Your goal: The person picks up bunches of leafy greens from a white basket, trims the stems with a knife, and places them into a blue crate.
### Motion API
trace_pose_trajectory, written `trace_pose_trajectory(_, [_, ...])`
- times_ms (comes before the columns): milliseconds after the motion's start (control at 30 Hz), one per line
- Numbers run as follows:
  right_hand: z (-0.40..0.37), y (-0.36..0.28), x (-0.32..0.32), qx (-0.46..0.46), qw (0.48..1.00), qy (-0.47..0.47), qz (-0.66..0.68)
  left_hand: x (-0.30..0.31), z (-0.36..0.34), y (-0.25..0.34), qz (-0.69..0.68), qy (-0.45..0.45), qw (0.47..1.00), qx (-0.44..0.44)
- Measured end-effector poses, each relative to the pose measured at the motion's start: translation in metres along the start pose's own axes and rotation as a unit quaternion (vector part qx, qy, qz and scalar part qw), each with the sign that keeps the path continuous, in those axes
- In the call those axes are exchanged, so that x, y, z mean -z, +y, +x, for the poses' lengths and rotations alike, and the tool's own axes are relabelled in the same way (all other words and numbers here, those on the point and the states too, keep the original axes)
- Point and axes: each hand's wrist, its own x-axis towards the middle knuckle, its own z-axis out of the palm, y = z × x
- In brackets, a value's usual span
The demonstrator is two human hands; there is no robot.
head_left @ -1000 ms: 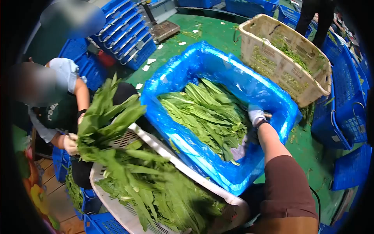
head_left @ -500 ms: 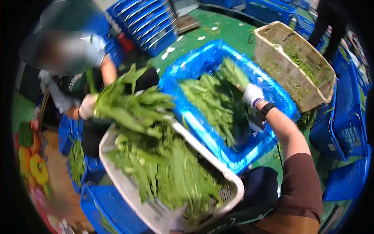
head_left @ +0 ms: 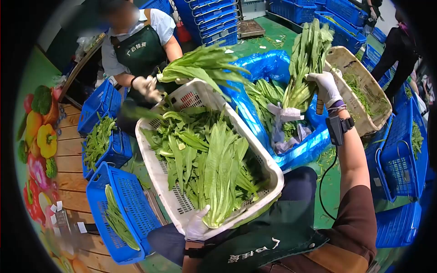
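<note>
We sit on a green floor (head_left: 255, 45) among blue crates (head_left: 123, 214), with a white crate (head_left: 187, 96) of greens tilted across our lap. Our left hand (head_left: 198, 225) clenches the crate's near rim to steady it. Right of the white crate, above the bin (head_left: 268, 66), our right hand (head_left: 327, 86) grips a bunch (head_left: 307, 59) by the stems, so the leaves stand up. Beyond the white crate a co-worker's hand (head_left: 148, 86) holds a second bunch (head_left: 205, 68). Half a second ago our right hand was low in the bin; now it is raised.

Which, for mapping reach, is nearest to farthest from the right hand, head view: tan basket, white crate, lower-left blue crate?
1. tan basket, beside the right hand holding greens
2. white crate, centre
3. blue crate, lower left
</note>
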Motion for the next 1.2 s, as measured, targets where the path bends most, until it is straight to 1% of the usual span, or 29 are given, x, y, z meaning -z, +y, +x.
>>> trace_pose_trajectory(33, [-0.013,-0.007,0.004,0.002,0.997,-0.019,0.070,0.000,-0.005,0.001,0.070,0.029,0.995,-0.059])
trace_pose_trajectory(67, [-0.026,-0.014,0.006,0.003,0.990,-0.042,0.138,-0.005,-0.007,0.001,0.058,0.048,0.996,-0.044])
trace_pose_trajectory(100, [-0.041,-0.022,0.003,0.021,0.985,-0.032,0.168,-0.009,-0.009,0.003,0.046,0.069,0.996,-0.032])
trace_pose_trajectory(133, [-0.051,-0.021,0.007,0.011,0.985,-0.046,0.167,-0.001,-0.002,0.003,0.116,0.036,0.991,-0.062])
trace_pose_trajectory(167, [-0.061,-0.018,0.010,-0.001,0.984,-0.061,0.165,0.008,0.004,0.004,0.170,0.037,0.983,-0.062])
trace_pose_trajectory(200, [-0.132,-0.078,0.003,-0.119,0.975,-0.129,0.136,0.013,0.007,0.002,0.182,0.028,0.982,-0.038])
trace_pose_trajectory(267, [-0.150,-0.061,-0.007,-0.114,0.965,-0.157,0.175,0.008,0.004,-0.004,0.190,0.017,0.981,-0.014])
trace_pose_trajectory(300, [-0.168,-0.063,-0.013,-0.121,0.958,-0.173,0.192,-0.006,-0.003,-0.009,0.211,0.021,0.977,0.024])
trace_pose_trajectory(333, [-0.174,-0.048,-0.022,-0.121,0.955,-0.161,0.218,-0.012,-0.008,-0.014,0.232,0.023,0.970,0.064])
trace_pose_trajectory(367, [-0.179,-0.033,-0.031,-0.119,0.950,-0.150,0.245,-0.007,-0.007,-0.016,0.231,0.016,0.971,0.064])
trace_pose_trajectory(433, [-0.204,-0.030,-0.041,-0.156,0.931,-0.213,0.252,0.008,-0.002,-0.019,0.391,0.055,0.918,0.049])
trace_pose_trajectory(467, [-0.208,-0.014,-0.053,-0.163,0.923,-0.205,0.282,0.009,-0.006,-0.023,0.548,0.044,0.835,-0.027])
trace_pose_trajectory(500, [-0.214,-0.004,-0.066,-0.174,0.913,-0.199,0.312,-0.013,-0.027,-0.022,0.545,0.046,0.837,-0.030])
trace_pose_trajectory(567, [-0.231,0.007,-0.093,-0.185,0.898,-0.182,0.356,-0.051,-0.068,-0.018,0.647,0.056,0.759,-0.044])
trace_pose_trajectory(600, [-0.240,0.004,-0.105,-0.220,0.870,-0.204,0.392,-0.039,-0.062,-0.008,0.695,0.055,0.716,0.043])
trace_pose_trajectory(633, [-0.246,0.005,-0.114,-0.244,0.865,-0.208,0.385,-0.022,-0.060,-0.003,0.752,0.122,0.637,-0.120])
trace_pose_trajectory(667, [-0.251,0.003,-0.124,-0.249,0.861,-0.223,0.383,-0.024,-0.068,0.001,0.782,0.182,0.529,-0.275])
trace_pose_trajectory(700, [-0.258,0.003,-0.133,-0.256,0.856,-0.236,0.381,-0.030,-0.075,0.013,0.702,0.155,0.551,-0.423])
trace_pose_trajectory(733, [-0.264,-0.002,-0.144,-0.247,0.865,-0.238,0.367,-0.047,-0.083,0.018,0.722,0.151,0.475,-0.480])
trace_pose_trajectory(767, [-0.271,-0.009,-0.150,-0.263,0.866,-0.243,0.349,-0.049,-0.078,0.016,0.686,0.105,0.533,-0.485])
trace_pose_trajectory(833, [-0.278,-0.007,-0.170,-0.185,0.883,-0.250,0.351,-0.058,-0.071,0.010,0.615,0.075,0.679,-0.393])
trace_pose_trajectory(900, [-0.283,-0.028,-0.172,-0.165,0.889,-0.257,0.340,-0.037,-0.061,0.009,0.643,0.158,0.622,-0.419])
trace_pose_trajectory(967, [-0.286,-0.044,-0.169,-0.213,0.920,-0.212,0.250,-0.037,-0.076,0.008,0.535,0.175,0.722,-0.403])
trace_pose_trajectory(1000, [-0.284,-0.040,-0.175,-0.187,0.939,-0.159,0.242,-0.028,-0.078,0.012,0.464,0.131,0.757,-0.441])
trace_pose_trajectory(1033, [-0.286,-0.042,-0.175,-0.186,0.941,-0.125,0.253,-0.027,-0.084,0.013,0.406,0.128,0.757,-0.496])
trace_pose_trajectory(1100, [-0.265,-0.013,-0.174,-0.153,0.960,-0.099,0.212,-0.025,-0.114,0.020,0.281,0.100,0.822,-0.485])
trace_pose_trajectory(1133, [-0.256,-0.003,-0.170,-0.158,0.957,-0.104,0.222,-0.010,-0.127,0.025,0.313,0.160,0.805,-0.479])
trace_pose_trajectory(1167, [-0.250,0.006,-0.168,-0.165,0.953,-0.110,0.231,0.022,-0.139,0.030,0.281,0.157,0.812,-0.486])
trace_pose_trajectory(1200, [-0.251,0.005,-0.165,-0.156,0.951,-0.122,0.239,0.036,-0.156,0.031,0.235,0.160,0.801,-0.526])
